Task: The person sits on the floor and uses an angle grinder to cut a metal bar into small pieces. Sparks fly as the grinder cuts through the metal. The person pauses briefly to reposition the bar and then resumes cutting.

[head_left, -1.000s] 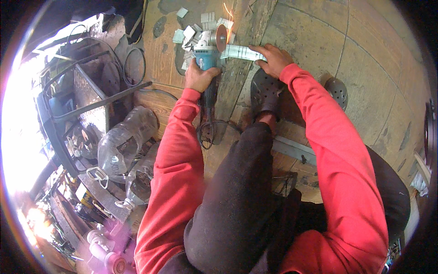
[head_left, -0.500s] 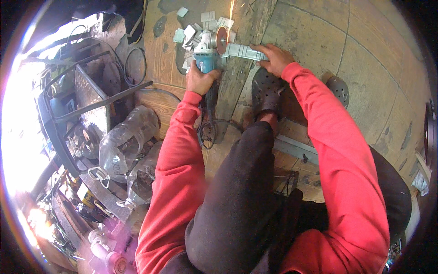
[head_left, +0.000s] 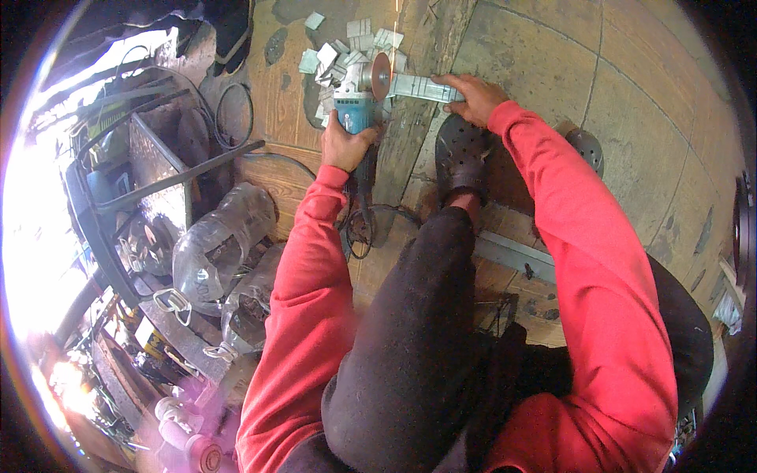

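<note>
My left hand [head_left: 347, 146] is wrapped round the body of a teal angle grinder [head_left: 354, 110]. Its reddish-brown cutting disc [head_left: 381, 76] stands at the left end of a flat silver metal strip [head_left: 422, 87], and a thin line of sparks rises from there. Dark marks cross the strip. With my right hand [head_left: 475, 100] I grip the strip's right end, close to the toe of my dark clog [head_left: 460, 158]. Several small cut metal pieces [head_left: 359, 29] lie scattered behind and left of the grinder. The disc hides where it meets the strip.
A worn wooden plank [head_left: 412, 126] runs beneath the strip. The grinder's black cord [head_left: 361, 236] loops below its handle. To the left are a metal frame [head_left: 177, 177] and clear plastic bottles [head_left: 209, 252]. Another metal length [head_left: 512, 256] lies behind my foot.
The spark stream has become thinner and fainter. The disc shows slightly more face-on. Both hands keep their grip, nearly in place.
</note>
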Tool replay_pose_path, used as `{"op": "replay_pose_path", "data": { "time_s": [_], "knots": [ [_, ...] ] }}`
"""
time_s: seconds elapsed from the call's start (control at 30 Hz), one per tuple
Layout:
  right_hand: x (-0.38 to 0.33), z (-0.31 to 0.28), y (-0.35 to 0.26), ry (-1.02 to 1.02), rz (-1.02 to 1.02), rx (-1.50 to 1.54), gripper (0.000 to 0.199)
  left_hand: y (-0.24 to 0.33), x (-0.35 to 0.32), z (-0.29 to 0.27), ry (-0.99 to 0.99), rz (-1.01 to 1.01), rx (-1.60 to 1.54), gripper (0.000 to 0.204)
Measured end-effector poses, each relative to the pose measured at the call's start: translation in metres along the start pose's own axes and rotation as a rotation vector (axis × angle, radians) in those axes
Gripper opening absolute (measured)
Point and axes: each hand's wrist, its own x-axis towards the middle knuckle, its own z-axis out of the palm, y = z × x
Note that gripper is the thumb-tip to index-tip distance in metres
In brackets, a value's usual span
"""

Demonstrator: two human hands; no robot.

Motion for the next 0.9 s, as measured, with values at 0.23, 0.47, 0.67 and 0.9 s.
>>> {"op": "replay_pose_path", "data": {
  "time_s": [0.23, 0.47, 0.67, 0.9],
  "knots": [
    [0.001, 0.001, 0.002, -0.008, -0.007, 0.020, 0.059, -0.003, -0.008, -0.002, -0.040, -0.007, -0.090, 0.070],
    [-0.002, -0.004, -0.006, -0.024, 0.028, -0.035, 0.061, -0.012, -0.014, 0.000, -0.039, -0.052, -0.065, 0.077],
    [-0.008, -0.003, -0.010, 0.018, 0.022, -0.049, 0.059, -0.003, -0.009, -0.003, -0.036, -0.040, 0.038, 0.078],
    [-0.005, 0.006, -0.006, 0.104, -0.025, -0.084, 0.057, 0.025, 0.007, -0.007, -0.009, -0.026, 0.105, 0.067]
  ]
}}
